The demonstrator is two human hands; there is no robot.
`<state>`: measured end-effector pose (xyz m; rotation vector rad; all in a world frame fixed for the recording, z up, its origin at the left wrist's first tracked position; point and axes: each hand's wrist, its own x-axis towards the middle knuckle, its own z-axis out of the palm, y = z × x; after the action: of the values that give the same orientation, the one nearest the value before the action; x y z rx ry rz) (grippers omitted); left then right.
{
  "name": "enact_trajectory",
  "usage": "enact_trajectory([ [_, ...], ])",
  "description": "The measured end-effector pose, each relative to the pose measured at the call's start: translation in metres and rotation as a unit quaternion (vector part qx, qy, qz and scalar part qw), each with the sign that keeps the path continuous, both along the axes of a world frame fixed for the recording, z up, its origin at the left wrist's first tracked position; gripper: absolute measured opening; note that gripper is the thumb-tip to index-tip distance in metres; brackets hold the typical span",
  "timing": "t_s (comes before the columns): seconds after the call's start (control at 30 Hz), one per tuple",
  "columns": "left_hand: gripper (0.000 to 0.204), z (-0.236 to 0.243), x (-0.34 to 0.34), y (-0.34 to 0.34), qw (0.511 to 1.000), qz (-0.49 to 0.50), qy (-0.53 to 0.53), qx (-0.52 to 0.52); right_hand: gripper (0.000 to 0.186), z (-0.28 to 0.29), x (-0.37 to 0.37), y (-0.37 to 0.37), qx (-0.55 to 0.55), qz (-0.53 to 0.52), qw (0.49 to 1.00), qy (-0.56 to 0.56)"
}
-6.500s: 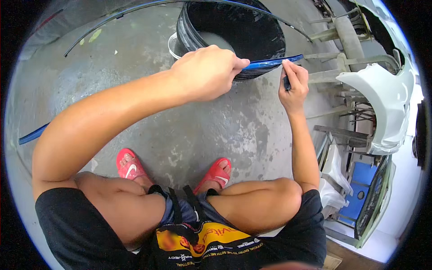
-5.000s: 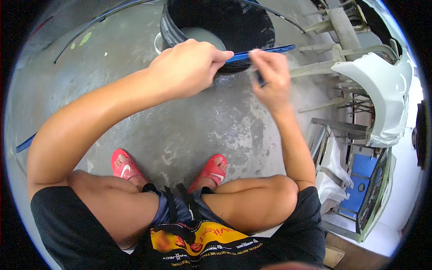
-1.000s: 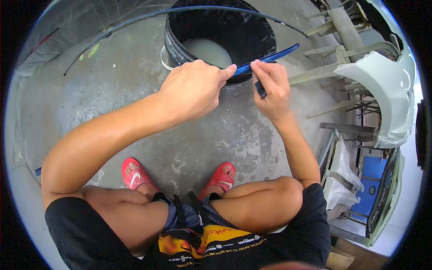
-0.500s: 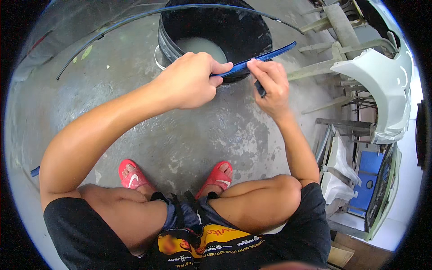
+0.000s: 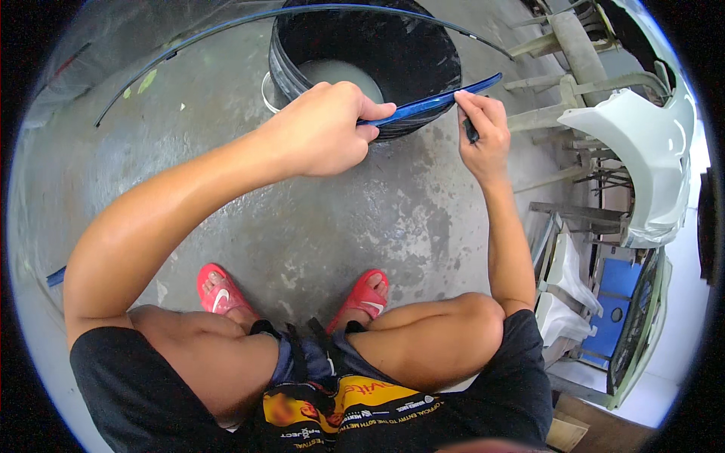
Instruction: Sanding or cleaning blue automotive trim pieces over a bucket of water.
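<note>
A narrow, glossy blue trim strip [image 5: 430, 102] slants up to the right in front of a black bucket. My left hand [image 5: 332, 128] pinches its lower left end between thumb and fingers. Farther along, my right hand [image 5: 485, 136] is closed, its fingertips at the strip's lower edge near the tapered right end. A small black piece [image 5: 471, 130] shows under those fingers; its kind I cannot make out. The black bucket [image 5: 283, 64] holds cloudy liquid [image 5: 343, 75]. Across its top lies a long, thin, curved blue-and-black strip [image 5: 219, 32] with small clips.
Wet grey concrete floor [image 5: 249, 234] surrounds my red slides [image 5: 368, 298]. At right stand worn wooden stands [image 5: 578, 57], a pale car fender [image 5: 646, 143], white panels [image 5: 563, 321] and a blue panel [image 5: 615, 302]. Plastic sheeting [image 5: 98, 45] hangs at the upper left.
My right hand has slid right along the blue trim strip toward its tapered end. My left hand keeps its grip at the other end, and the view has shifted slightly.
</note>
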<state>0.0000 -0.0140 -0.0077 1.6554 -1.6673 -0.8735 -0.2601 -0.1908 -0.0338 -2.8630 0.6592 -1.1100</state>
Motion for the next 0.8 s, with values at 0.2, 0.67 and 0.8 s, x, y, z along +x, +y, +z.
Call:
enact_trajectory([
  [0.2,0.043,-0.001,-0.002,0.000,1.000,0.004,0.016,-0.011,0.055,0.003,0.001,0.003,-0.038,0.099,0.992,0.069],
  [0.67,0.042,0.002,-0.003,0.001,1.000,0.006,-0.006,-0.002,0.038,0.002,0.001,-0.002,0.003,-0.036,0.999,-0.003],
  [0.8,0.042,0.001,-0.004,0.001,1.000,0.010,-0.008,-0.015,0.036,0.003,0.008,0.008,-0.028,0.116,0.991,0.067],
])
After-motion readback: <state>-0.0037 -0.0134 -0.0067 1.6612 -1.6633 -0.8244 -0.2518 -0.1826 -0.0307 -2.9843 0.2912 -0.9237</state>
